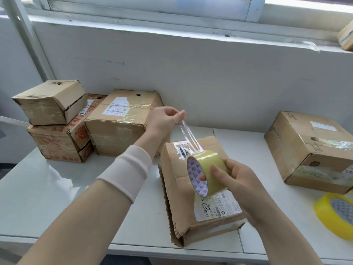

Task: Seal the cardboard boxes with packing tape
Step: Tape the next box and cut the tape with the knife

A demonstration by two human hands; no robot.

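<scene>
Tape roll (207, 173) is gripped in the right hand (235, 180), fingers curled round its rim, directly above the centre box (193, 203) on the white table (57, 188). The left hand (164, 121) pinches the free end of a clear strip (191, 136) drawn up from the roll. At back left, a small box (49, 102) sits atop a red-printed box (59, 142), with a labelled box (122, 121) just beside. A right-side box (309, 150) stands well apart, and a second yellow roll (334, 215) lies near it.

The centre box (175, 178) lay at the table's (47, 188) front edge. In the back-left corner a small box (47, 102) topped a bigger box (57, 144), a third box (122, 123) beside them. The right box (305, 146) lay behind a spare roll (324, 215).
</scene>
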